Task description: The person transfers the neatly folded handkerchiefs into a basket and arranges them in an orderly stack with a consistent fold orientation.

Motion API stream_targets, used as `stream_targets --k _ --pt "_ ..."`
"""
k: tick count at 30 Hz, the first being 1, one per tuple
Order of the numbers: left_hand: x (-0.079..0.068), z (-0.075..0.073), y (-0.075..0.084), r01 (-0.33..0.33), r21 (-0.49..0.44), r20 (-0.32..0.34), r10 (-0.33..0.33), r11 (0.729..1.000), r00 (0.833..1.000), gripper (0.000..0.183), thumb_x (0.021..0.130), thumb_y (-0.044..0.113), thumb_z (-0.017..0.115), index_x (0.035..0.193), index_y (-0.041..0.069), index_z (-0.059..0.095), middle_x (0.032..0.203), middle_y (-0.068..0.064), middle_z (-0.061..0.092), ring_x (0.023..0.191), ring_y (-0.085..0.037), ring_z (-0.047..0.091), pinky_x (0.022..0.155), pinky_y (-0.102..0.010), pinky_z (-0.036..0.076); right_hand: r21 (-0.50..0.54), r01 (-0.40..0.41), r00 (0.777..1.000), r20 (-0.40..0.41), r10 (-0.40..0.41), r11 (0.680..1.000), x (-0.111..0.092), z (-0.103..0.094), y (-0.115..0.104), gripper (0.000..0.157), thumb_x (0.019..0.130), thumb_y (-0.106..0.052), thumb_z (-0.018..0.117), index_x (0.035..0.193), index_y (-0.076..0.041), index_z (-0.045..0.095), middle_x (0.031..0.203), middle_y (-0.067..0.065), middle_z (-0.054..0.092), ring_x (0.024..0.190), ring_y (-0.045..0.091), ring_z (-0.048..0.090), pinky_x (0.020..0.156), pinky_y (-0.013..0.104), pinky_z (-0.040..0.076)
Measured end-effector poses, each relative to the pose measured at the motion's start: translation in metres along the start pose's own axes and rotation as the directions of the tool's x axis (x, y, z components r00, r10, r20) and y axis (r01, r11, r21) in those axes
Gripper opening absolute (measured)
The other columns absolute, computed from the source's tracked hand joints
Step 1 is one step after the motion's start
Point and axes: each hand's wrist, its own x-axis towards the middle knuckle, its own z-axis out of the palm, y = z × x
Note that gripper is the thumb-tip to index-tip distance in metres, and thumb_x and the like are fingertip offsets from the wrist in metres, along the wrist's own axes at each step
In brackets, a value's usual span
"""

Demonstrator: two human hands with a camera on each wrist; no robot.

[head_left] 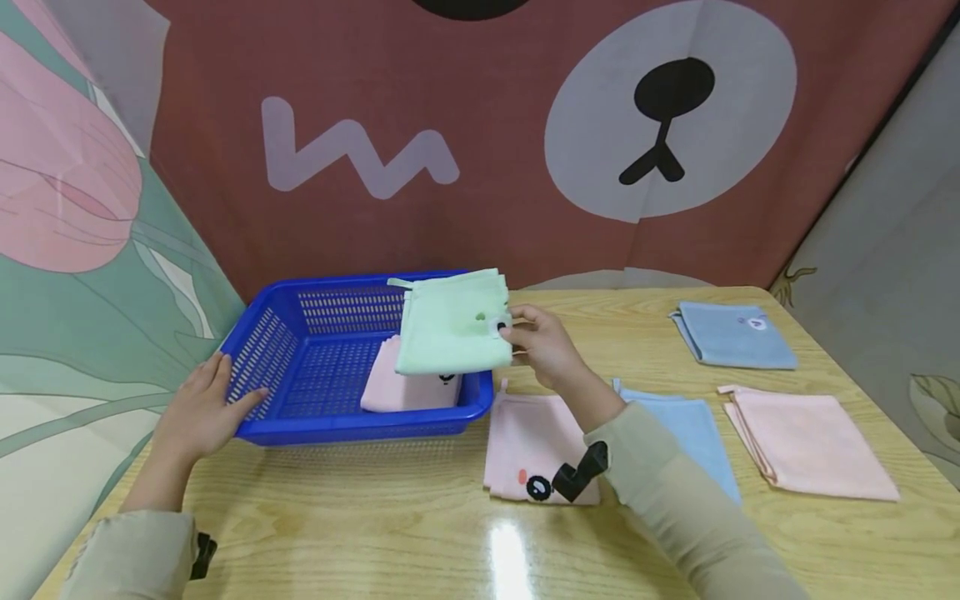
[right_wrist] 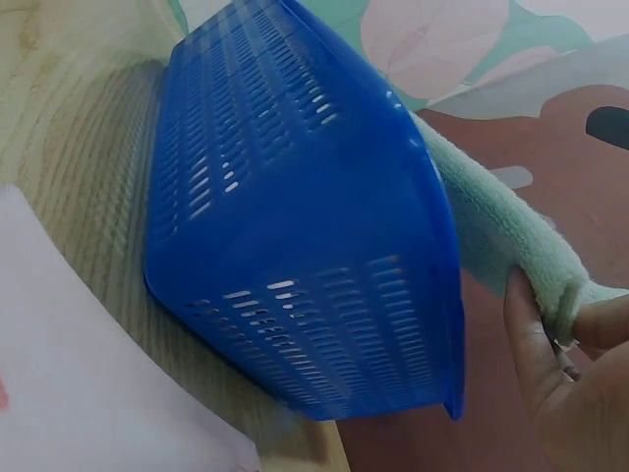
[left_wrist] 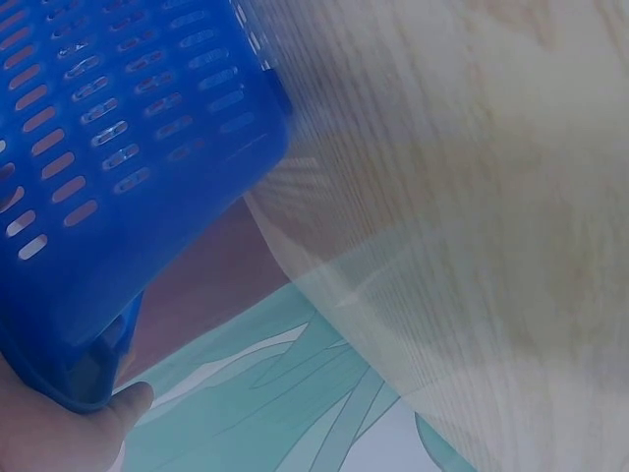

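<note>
A folded green towel (head_left: 453, 325) is pinched at its right edge by my right hand (head_left: 551, 346), above the right end of the blue plastic basket (head_left: 360, 429). In the right wrist view the towel (right_wrist: 511, 226) shows beyond the basket rim, its edge between thumb and fingers. My left hand (head_left: 198, 408) grips the basket's left rim near the front corner, with the thumb over the edge. Beneath the green towel, a folded pink towel (head_left: 390, 387) lies inside the basket, partly covered from view.
Right of the basket, a pink towel (head_left: 517, 433) with a printed eye lies on the wooden table (head_left: 337, 517). A light blue towel (head_left: 697, 425) is partly hidden by my right arm. Another pink towel (head_left: 817, 442) and a darker blue towel (head_left: 738, 337) lie farther right.
</note>
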Motion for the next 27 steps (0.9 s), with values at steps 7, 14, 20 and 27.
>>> stream_targets --k 7,14,20,27 --pt "0.000 0.000 0.000 0.002 -0.002 -0.003 -0.002 1.000 1.000 0.079 0.090 0.046 0.030 0.130 -0.018 0.005 0.132 -0.038 0.006 0.119 -0.052 0.005 0.092 -0.062 0.011 -0.019 -0.021 1.000 0.007 0.021 1.000 0.005 0.007 0.005 0.026 0.085 0.004 0.047 0.110 0.009 0.046 0.084 0.012 0.054 0.061 0.014 0.055 0.053 0.025 0.049" --pt "0.000 0.000 0.000 0.002 -0.001 -0.003 -0.002 1.000 1.000 0.079 0.090 0.047 0.029 0.130 -0.017 0.004 0.132 -0.038 0.006 0.119 -0.052 0.005 0.092 -0.062 0.010 -0.027 -0.030 1.000 0.005 0.030 0.999 0.008 0.018 0.007 0.027 0.084 0.005 0.047 0.111 0.008 0.046 0.080 0.010 0.054 0.059 0.014 0.054 0.051 0.025 0.049" --pt "0.000 0.000 0.000 0.004 0.002 -0.007 -0.004 1.000 1.000 0.080 0.089 0.048 0.028 0.130 -0.017 0.005 0.132 -0.038 0.006 0.119 -0.052 0.006 0.092 -0.062 0.011 -0.040 -0.052 0.999 0.010 0.052 0.998 0.008 0.027 0.006 0.030 0.084 0.005 0.047 0.114 0.008 0.046 0.079 0.009 0.052 0.058 0.012 0.051 0.049 0.022 0.047" --pt "0.000 0.000 0.001 0.006 0.005 -0.008 -0.006 1.000 1.000 0.079 0.089 0.046 0.030 0.130 -0.017 0.005 0.132 -0.038 0.007 0.118 -0.053 0.007 0.092 -0.062 0.011 -0.071 -0.060 0.998 -0.009 0.059 0.996 0.011 0.035 0.005 0.029 0.084 0.005 0.049 0.112 0.006 0.048 0.087 0.015 0.054 0.059 0.014 0.054 0.053 0.027 0.050"
